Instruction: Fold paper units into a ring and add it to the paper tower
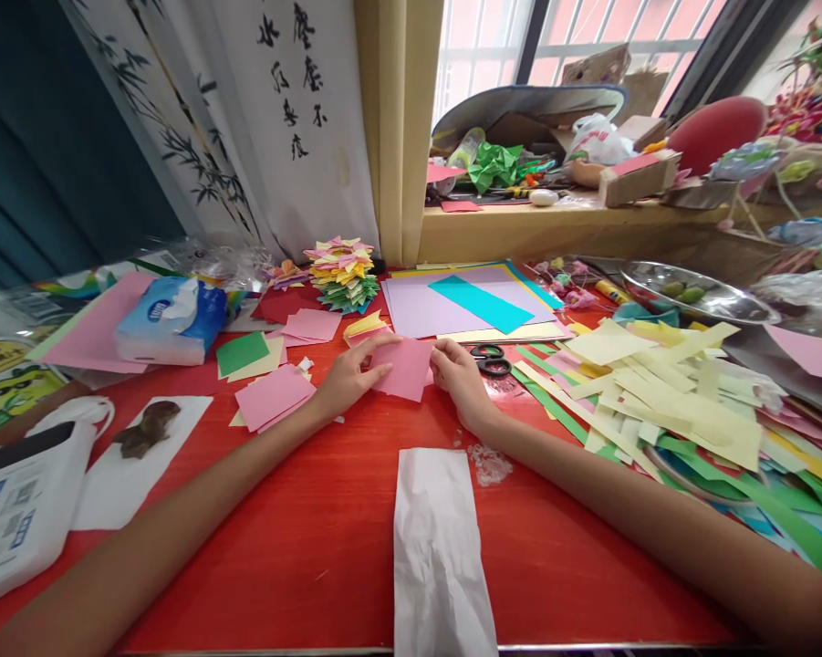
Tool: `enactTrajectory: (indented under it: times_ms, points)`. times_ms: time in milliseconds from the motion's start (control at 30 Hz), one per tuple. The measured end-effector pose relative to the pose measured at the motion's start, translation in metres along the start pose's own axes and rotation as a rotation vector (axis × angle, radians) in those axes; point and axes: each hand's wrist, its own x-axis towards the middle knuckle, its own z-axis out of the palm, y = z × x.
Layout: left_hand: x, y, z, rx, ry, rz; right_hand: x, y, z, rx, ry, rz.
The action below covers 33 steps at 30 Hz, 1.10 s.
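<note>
A pink paper square lies on the red table between my hands. My left hand rests on its left edge, fingers stretched flat and pressing the paper down. My right hand pinches its right edge with curled fingers. A small stack of pink squares sits just left of my left wrist. Black-handled scissors lie right behind my right hand. A pile of folded coloured paper pieces stands further back.
A white crumpled paper strip lies near the front edge. Large lilac and cyan sheets lie at the back, yellow and green offcuts on the right, a tissue pack and a white bag on the left. A cluttered windowsill rises behind.
</note>
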Motion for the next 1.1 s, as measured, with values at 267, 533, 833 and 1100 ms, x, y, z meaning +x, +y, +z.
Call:
enactTrajectory:
  times_ms: [267,533,833,1100]
  points:
    - [0.0004,-0.0048,0.0018,-0.062,-0.006,-0.123,0.0011,0.0003,0.0009,0.120,0.070,-0.013]
    - [-0.0006,-0.0014,-0.0010,-0.089,0.206,-0.117,0.0042,0.0020,-0.0018,0.232,0.154,-0.022]
    - [0.0020,-0.0055,-0.0018,-0.228,0.459,-0.142,0.0004,-0.0039,0.0007,0.095,0.009,0.038]
    - [0.0004,-0.0008,-0.0022,-0.233,0.375,-0.164,-0.0010,-0.0066,-0.0004,0.093,-0.063,0.016]
